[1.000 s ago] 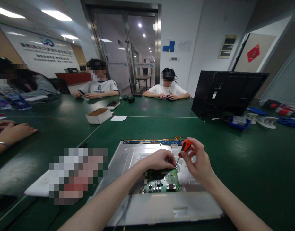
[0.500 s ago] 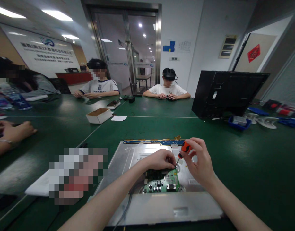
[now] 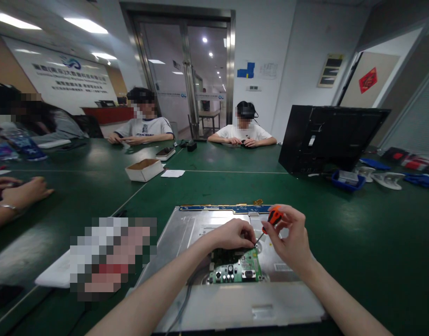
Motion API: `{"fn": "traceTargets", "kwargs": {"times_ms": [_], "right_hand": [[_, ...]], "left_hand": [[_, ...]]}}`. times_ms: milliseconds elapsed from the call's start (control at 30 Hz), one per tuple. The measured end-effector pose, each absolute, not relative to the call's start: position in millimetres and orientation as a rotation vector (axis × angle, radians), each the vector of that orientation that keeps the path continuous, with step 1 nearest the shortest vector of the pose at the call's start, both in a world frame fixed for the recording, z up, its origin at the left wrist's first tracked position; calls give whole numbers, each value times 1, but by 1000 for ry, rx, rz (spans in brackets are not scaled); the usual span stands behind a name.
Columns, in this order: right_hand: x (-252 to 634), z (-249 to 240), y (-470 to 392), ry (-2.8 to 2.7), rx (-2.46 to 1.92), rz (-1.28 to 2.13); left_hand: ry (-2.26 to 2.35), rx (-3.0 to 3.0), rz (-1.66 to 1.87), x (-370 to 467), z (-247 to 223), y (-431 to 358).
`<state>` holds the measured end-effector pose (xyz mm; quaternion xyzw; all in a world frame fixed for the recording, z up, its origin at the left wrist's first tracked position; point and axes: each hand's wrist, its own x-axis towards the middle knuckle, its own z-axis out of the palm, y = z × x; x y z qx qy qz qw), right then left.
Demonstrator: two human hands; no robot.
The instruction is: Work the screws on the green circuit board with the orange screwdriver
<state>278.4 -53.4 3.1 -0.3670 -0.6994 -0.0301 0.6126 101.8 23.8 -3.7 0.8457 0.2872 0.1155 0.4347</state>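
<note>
Holding the screwdriver [image 3: 275, 215] by its orange and black handle, the right grip [image 3: 290, 238] is closed, with thumb and fingers around the handle and the shaft slanting down to the near left. The tool's tip is at the far right corner of the green circuit board [image 3: 237, 269], which lies on the bare metal panel [image 3: 170, 245] on the near side of the bench [image 3: 217, 189]. The left grip [image 3: 233, 233] is bent over the far edge of the board, fingertips together just beside the tip; whether anything is pinched between them cannot be told. Judge the screwdriver light and rigid, with a thick handle that should resist slipping; hold it there, since the thin shaft offers little purchase. Treat the board as light, stiff and fragile: handle it by its edges, clear of the raised parts along its near side. Regard the panel as broad, fairly heavy and smooth; support it at the left and right edges with both hands. Avoid loading the narrow blue strip [image 3: 214, 209] along its far edge, which looks easily damaged. Treat the grey cable [image 3: 186, 298] left of the board as flexible and liable to snag.
</note>
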Motion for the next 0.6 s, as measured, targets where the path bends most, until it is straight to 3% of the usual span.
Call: {"fn": "traceTargets", "kwargs": {"times_ms": [600], "right_hand": [[278,6,-57,-1679,-919,-53]], "left_hand": [[716,2089,290,102,-2,23]]}}
